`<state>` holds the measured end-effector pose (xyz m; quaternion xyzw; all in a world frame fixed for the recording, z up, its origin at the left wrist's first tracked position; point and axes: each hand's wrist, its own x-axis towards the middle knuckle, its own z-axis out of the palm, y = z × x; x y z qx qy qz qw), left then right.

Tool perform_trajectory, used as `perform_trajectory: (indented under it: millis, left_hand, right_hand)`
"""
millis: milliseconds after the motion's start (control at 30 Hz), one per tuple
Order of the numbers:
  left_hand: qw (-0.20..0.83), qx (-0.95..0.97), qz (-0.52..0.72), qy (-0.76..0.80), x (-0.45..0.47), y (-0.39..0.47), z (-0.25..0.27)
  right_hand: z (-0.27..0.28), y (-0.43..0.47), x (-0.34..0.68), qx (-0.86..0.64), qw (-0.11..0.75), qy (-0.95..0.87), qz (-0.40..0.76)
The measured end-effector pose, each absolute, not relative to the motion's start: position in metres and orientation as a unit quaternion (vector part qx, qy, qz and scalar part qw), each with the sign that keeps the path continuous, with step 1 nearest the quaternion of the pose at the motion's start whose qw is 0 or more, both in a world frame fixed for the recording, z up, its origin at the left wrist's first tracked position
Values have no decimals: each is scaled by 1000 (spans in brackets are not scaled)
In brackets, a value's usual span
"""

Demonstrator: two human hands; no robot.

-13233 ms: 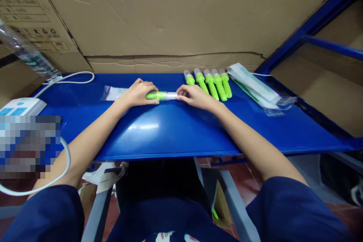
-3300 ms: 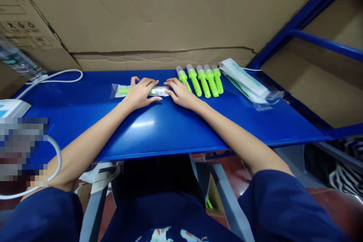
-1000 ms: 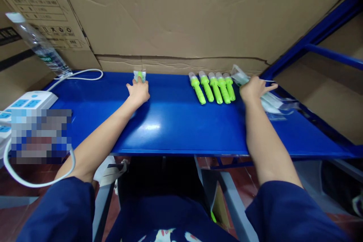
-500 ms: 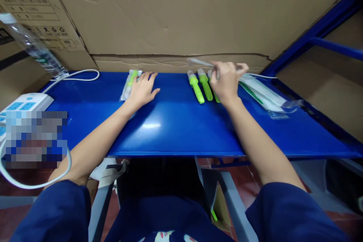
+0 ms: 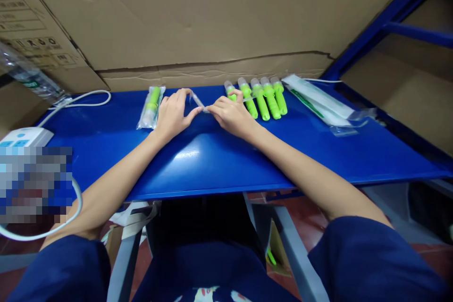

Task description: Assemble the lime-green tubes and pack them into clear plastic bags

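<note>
My left hand (image 5: 175, 113) and my right hand (image 5: 231, 115) are close together over the desk, both closed on a clear plastic bag (image 5: 198, 100) between their fingers. The bag looks thin and flat, and part of it is hidden by the right hand. Just left of my left hand lies a bright green stick with a clear end, sealed in a clear bag (image 5: 150, 108). Beyond my right hand several bright green sticks with clear caps (image 5: 271, 101) lie in a row, the leftmost partly covered by my fingers.
White and green flat plastic packets (image 5: 320, 101) lie to the right on the blue desk (image 5: 212, 170). At the left are a water bottle (image 5: 30, 75), a white power strip (image 5: 30, 138) and its looped cable (image 5: 92, 98). Cardboard (image 5: 198, 19) stands along the back.
My right hand has moved left from the row of green sticks, bringing the clear bag to my left hand. My left hand has closed on the bag. The view has shifted slightly.
</note>
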<state>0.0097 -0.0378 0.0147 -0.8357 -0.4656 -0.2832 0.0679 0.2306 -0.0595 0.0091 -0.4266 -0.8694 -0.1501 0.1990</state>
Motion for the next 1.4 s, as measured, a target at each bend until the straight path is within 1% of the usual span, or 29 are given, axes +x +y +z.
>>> perform_trajectory:
  millis: [267,567,733,1133,1400]
  left_hand:
    - [72,-839,-280,-461,9,-37,16]
    - [30,-840,-292,-455,13,-47,22]
    - [35,-842,-293,-451,13,-46,21]
    - [50,-848,-287,-444,12,-44,24]
    - [61,-843,-284,-453,11,-43,23]
  right_hand:
    - [11,-56,236,-399,201,-883,-146]
    - [12,-58,235,-379,178,-896,-145]
    - [12,-57,236,-372,172,-902,-138]
    - [13,-52,242,-385,202,-892,-127]
    - [19,-51,249,-419,209,-876,-116]
